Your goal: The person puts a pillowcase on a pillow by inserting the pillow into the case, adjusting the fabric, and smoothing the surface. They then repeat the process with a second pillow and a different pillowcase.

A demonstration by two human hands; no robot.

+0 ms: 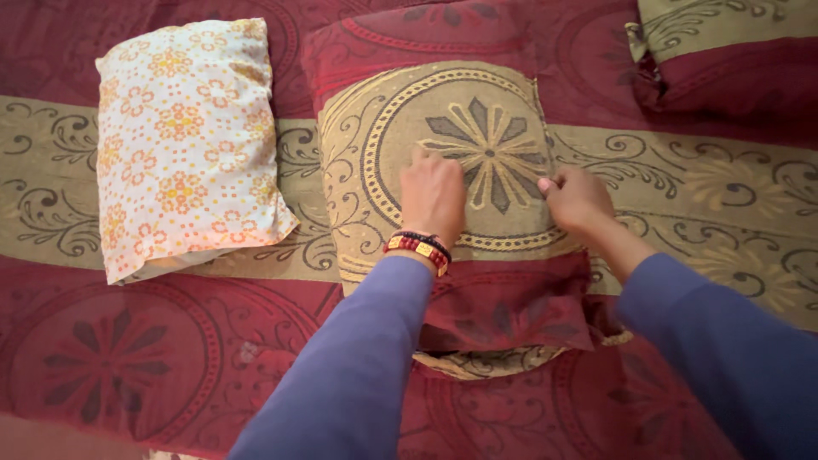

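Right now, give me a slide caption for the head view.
Both hands, left and right, press on a red-and-gold pillow on a matching bedspread, beside a floral pillow.

A bedspread (153, 358) in dark red with tan ornamented bands covers the whole bed. On it, at the left, lies a white pillow (183, 140) with orange flowers; the light is soft and even.

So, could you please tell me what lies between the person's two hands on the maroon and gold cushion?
In the head view, only the cushion's gold flower medallion lies between left hand and right hand.
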